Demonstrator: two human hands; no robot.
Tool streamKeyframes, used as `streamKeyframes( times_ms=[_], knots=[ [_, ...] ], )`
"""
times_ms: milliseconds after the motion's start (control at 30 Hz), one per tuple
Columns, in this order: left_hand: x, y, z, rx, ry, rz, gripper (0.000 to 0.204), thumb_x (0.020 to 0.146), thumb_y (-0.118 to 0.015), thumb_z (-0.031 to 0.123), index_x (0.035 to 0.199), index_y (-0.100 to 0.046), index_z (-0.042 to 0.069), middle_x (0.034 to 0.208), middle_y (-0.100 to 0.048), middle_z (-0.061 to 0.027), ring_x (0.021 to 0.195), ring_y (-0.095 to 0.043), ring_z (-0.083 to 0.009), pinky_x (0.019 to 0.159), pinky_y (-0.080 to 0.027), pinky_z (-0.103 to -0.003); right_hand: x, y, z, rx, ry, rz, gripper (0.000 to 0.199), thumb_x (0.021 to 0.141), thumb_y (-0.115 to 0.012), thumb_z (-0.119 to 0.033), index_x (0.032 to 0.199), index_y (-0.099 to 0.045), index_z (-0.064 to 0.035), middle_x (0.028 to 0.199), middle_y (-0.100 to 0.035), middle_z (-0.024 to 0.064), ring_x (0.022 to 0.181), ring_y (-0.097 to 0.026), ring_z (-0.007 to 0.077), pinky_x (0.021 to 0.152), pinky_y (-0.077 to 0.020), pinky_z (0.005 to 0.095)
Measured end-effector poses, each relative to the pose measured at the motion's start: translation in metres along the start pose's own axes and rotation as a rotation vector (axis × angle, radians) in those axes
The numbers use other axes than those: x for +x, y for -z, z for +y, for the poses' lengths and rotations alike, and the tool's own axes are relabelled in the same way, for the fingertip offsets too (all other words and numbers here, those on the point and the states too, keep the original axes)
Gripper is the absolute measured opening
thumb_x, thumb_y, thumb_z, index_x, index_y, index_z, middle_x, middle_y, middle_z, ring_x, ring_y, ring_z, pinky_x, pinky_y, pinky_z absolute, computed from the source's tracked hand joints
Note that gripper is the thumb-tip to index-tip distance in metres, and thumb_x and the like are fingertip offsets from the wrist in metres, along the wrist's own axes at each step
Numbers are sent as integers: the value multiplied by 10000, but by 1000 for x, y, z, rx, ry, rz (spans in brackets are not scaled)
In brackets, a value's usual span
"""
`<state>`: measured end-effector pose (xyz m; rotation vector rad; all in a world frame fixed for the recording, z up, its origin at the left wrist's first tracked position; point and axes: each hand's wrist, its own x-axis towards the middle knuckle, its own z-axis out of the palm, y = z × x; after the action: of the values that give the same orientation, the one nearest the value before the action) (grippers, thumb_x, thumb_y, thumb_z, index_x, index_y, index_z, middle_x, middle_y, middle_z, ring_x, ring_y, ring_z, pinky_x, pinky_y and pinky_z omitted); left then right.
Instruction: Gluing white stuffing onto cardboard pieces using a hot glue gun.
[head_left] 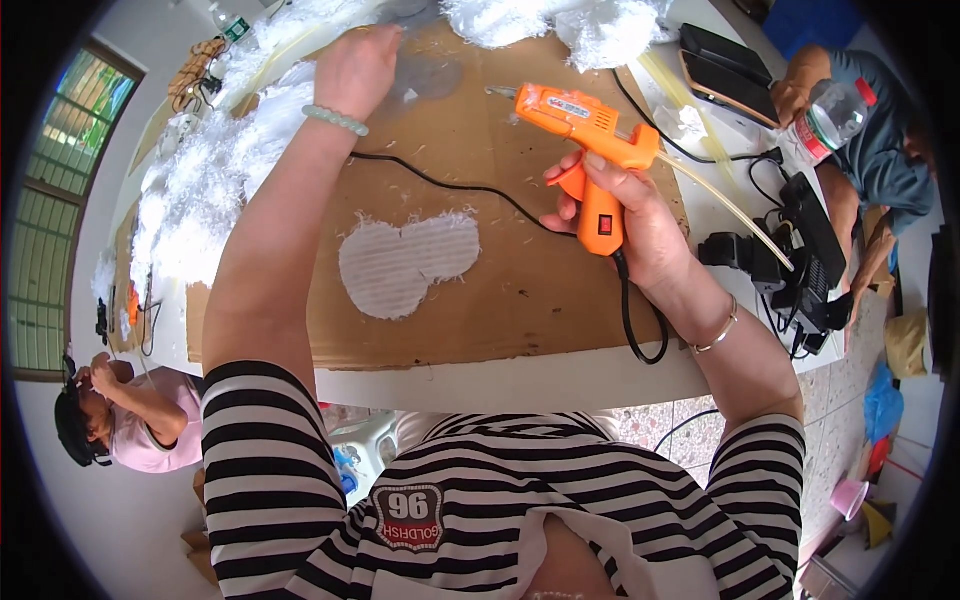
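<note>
My right hand (640, 205) is wrapped round the handle of an orange hot glue gun (560, 110), fingers at its trigger. The nozzle points left over the cardboard, and a pale glue stick (730, 205) trails out of the gun's back end. My left hand (358, 72) is closed at the far side of the cardboard, beside white fluffy material; its fingertips are mostly hidden, so what they hold cannot be made out. Between my forearms a white, fuzzy-edged, rounded two-lobed piece (408, 262) lies flat on the cardboard (520, 310).
White fluffy material (185, 215) is heaped at the left, with more (600, 30) at the back. A black cable (450, 185) crosses the cardboard. Black adapters (800, 260) sit at the right edge. A person with a bottle (835, 118) is at the right, another person (150, 425) at the left.
</note>
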<state>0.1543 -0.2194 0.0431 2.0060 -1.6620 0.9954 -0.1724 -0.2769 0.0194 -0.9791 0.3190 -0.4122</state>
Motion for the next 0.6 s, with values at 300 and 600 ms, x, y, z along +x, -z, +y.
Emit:
streamKeyframes(
  times_ms=[300, 600],
  knots=[
    [19, 41, -3, -1009, 750, 216, 123, 831, -627, 78, 909, -658, -12, 905, -688, -92, 819, -660, -165, 746, -510, -267, 1, -4, 2, 13, 16, -62, 247, 896, -549, -260, 1019, -531, -47, 994, -601, 118, 728, -583, 136, 767, -545, 381],
    [-32, 90, 22, -1441, 904, 185, 192, 880, -557, 53, 1045, -594, -39, 958, -652, -173, 839, -663, -256, 745, -555, -325, -4, 0, 11, -35, 28, -47, 257, 885, -553, -254, 1019, -546, -36, 973, -600, 113, 712, -572, 129, 759, -547, 367]
  ],
)
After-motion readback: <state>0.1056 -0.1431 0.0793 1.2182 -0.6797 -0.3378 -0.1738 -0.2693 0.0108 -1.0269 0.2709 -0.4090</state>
